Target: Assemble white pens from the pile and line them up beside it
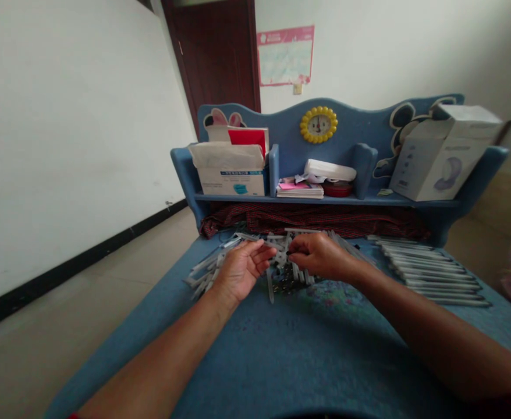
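My left hand point(247, 266) is turned palm up over a loose pile. Its thumb and fingers close on a slim, translucent pen barrel point(272, 245) that points toward my other hand. Opposite it, my right hand point(320, 254) is closed in a pinch, with a small black piece point(288, 253) at the fingertips; its exact kind is too small to tell. Beneath and between both hands lie pale plastic pen parts point(205, 273) and small dark, shiny pieces point(287, 280). To the right, several grey pen-like sticks point(439, 273) rest side by side in a row.
The blue table point(273, 361) has a raised shelf point(238, 198) at its back. On it stand a mask box point(233, 181), papers point(300, 191) and a white carton point(439, 160). Dark red checked cloth point(308, 217) is tucked below. A yellow flower clock point(319, 124) decorates the backboard.
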Tool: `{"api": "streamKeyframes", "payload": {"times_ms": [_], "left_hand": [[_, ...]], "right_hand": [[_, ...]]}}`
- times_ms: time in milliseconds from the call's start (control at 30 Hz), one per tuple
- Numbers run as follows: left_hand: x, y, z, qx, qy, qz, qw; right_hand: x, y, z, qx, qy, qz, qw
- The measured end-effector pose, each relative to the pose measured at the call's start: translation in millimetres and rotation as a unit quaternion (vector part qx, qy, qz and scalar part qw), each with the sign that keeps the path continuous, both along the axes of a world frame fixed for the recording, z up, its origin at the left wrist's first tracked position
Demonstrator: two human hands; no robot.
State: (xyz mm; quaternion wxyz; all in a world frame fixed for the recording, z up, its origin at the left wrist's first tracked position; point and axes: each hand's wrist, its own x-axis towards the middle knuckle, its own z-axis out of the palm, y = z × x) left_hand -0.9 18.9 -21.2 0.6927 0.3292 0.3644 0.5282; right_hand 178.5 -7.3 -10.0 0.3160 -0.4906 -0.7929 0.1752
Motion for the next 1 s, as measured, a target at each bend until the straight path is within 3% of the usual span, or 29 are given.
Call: {"api": "streamKeyframes", "payload": {"times_ms": [1000], "left_hand": [[3.5, -5.9, -2.2, 0.077, 0.068, -0.009, 0.995]], "right_hand": [[2.1, -3.4, -1.8, 0.026, -0.012, 0.026, 0.999]]}}
